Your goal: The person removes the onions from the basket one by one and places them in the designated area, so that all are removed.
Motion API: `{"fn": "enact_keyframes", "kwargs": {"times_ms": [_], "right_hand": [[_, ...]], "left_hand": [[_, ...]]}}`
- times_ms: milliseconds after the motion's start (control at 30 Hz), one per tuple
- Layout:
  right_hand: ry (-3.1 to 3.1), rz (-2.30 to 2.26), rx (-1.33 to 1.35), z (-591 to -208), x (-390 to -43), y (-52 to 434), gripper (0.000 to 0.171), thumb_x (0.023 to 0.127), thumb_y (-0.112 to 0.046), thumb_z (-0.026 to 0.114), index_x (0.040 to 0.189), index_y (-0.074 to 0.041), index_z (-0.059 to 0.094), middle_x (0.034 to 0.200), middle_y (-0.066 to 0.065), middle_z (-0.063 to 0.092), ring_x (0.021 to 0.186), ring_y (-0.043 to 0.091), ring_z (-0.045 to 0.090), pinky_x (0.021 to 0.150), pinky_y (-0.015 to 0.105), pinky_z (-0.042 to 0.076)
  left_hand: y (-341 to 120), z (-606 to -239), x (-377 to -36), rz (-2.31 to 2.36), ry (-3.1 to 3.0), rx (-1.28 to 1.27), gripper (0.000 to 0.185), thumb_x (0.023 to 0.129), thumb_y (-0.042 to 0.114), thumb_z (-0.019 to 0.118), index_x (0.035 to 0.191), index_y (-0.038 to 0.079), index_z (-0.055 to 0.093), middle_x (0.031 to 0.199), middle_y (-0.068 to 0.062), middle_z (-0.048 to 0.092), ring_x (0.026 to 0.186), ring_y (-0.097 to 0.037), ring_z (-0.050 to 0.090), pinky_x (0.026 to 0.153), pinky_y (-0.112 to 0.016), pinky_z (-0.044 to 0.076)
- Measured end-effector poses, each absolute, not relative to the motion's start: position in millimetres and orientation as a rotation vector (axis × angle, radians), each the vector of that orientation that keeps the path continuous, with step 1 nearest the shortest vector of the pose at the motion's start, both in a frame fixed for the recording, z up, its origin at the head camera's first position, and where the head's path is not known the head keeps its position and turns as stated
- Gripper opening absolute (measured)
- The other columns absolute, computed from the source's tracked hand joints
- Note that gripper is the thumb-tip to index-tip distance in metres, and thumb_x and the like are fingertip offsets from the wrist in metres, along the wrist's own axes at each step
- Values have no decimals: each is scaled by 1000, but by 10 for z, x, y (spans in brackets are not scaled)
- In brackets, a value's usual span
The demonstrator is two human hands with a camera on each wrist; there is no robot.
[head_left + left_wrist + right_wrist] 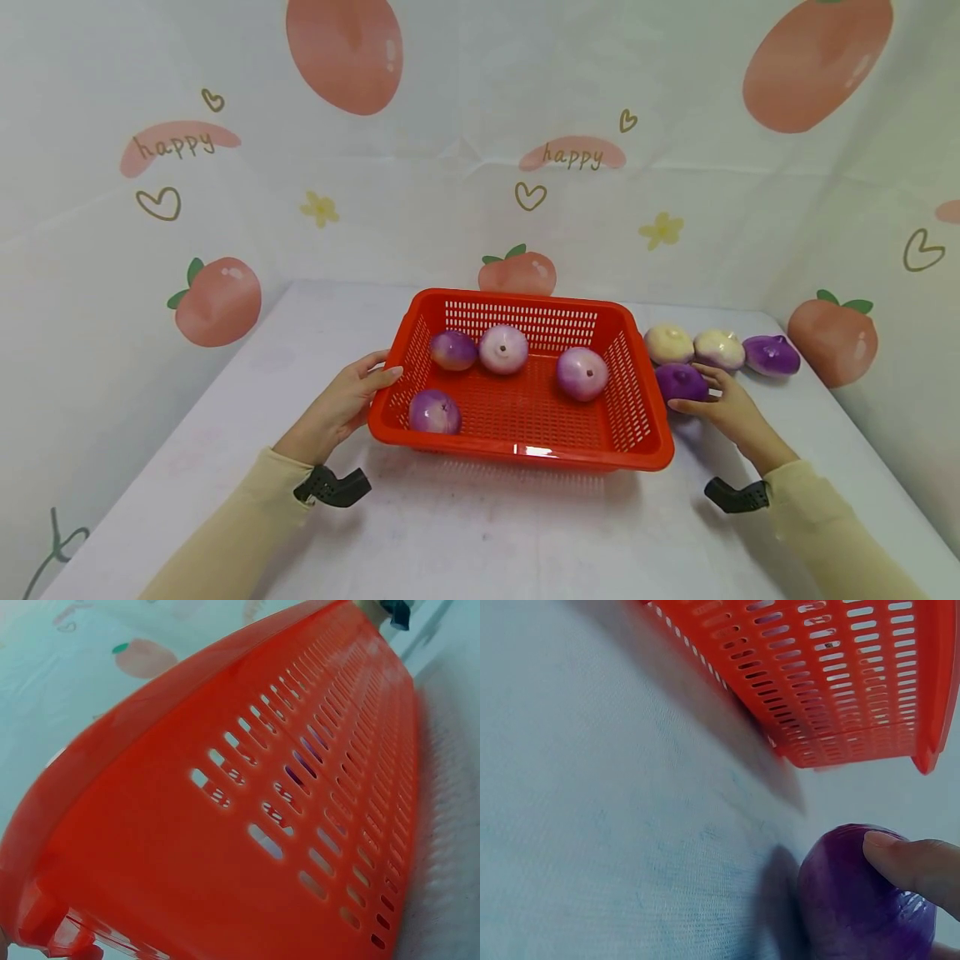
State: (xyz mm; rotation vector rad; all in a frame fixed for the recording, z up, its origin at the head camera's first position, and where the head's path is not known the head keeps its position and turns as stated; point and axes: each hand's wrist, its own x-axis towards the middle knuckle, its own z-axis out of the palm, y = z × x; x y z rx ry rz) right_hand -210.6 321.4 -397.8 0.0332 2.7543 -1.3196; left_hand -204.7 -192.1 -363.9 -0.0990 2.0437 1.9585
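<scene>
Head view: red basket (517, 450) on the white table (465, 533), four onions lying loose inside, well apart from one another. Left hand (341, 408) at the basket's left rim, fingers nearly straight, tips resting against the plastic, curled round nothing. Right hand (723, 408) just past the right wall, fingers bent over a dark purple onion (679, 382) on the tabletop, pinching it; same grip in the right wrist view, one fingertip (907, 862) pressed onto the glossy skin (855, 900), thumb hidden. Beyond it, a row of three more: two pale onions (693, 345) touching side by side, then another purple one (771, 356) near the backdrop. Left wrist view filled with the slotted orange-red wall (285, 810), no fingers clearly visible there. Risks, as a judgement: smooth round skin and a light fingertip hold, so a likely slip and a roll toward the table edge or into the neighbouring row; a lift clipping the basket's raised rim, knocking the onion loose; basket steadied only by flat fingertips, so easily shoved sideways by a bump; a hard drop setting the loose onions inside rolling.
</scene>
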Motion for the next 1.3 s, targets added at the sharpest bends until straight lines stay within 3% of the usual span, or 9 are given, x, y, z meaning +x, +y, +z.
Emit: {"fn": "enact_keyframes", "kwargs": {"times_ms": [500,1300], "right_hand": [[2658,-1341,103,-4024,-2176,3260,93,90,-34,67,149,9,10,150,38,16,134,56,22,107,70,25],[2622,-1366,73,-4017,-2186,3291,93,92,-35,64,149,11,6,150,38,15,133,56,23,108,67,27]], "left_hand": [[-1908,-3633,-2042,1981,2017,-72,58,100,25,53,149,5,29,142,-25,44,100,-13,64,87,-36,57],[-1910,-3635,-2048,1950,2050,-116,58,100,27,53,149,8,29,144,-23,43,104,-15,63,89,-36,56]]}}
